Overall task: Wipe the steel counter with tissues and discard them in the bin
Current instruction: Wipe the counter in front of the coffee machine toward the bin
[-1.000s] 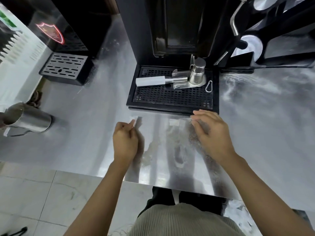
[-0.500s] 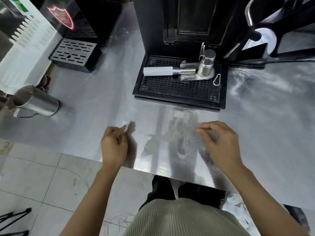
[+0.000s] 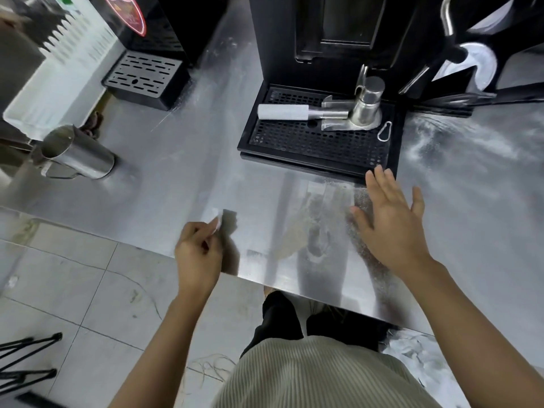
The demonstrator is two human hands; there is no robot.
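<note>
My left hand point(image 3: 198, 254) pinched the tissue point(image 3: 216, 222) near the desk point(image 3: 176, 172) edge, front-left of the drip tray point(image 3: 309, 142); the grit point(image 3: 361, 201) lay to its right, under my spread, empty right hand point(image 3: 391, 228).

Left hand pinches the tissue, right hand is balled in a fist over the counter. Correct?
Not quite. The left hand does pinch the tissue, but the right hand is no fist: its fingers are straight and spread over the steel counter. The head view shows it.
</note>
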